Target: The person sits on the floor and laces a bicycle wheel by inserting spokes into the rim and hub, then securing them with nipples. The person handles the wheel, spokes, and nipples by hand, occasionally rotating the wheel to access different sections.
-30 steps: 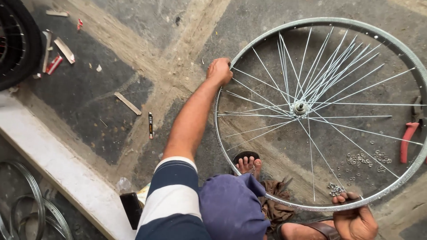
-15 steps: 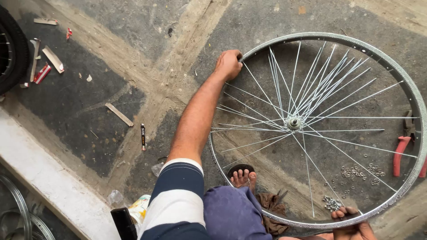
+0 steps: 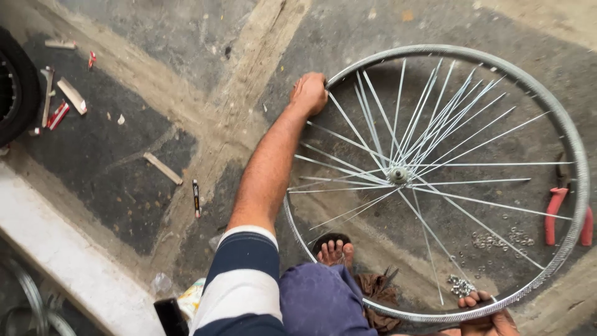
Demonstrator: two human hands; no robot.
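From my remote view, a black tyre (image 3: 15, 87) and scattered wood scraps (image 3: 163, 168) lie at far left on the concrete floor (image 3: 186, 37). My left hand (image 3: 309, 93) is closed around the upper-left rim of the bicycle wheel (image 3: 528, 81), which lies flat over loose nuts (image 3: 461, 285). My right hand (image 3: 488, 317) grips its bottom edge; red-handled pliers (image 3: 553, 214) rest at right.
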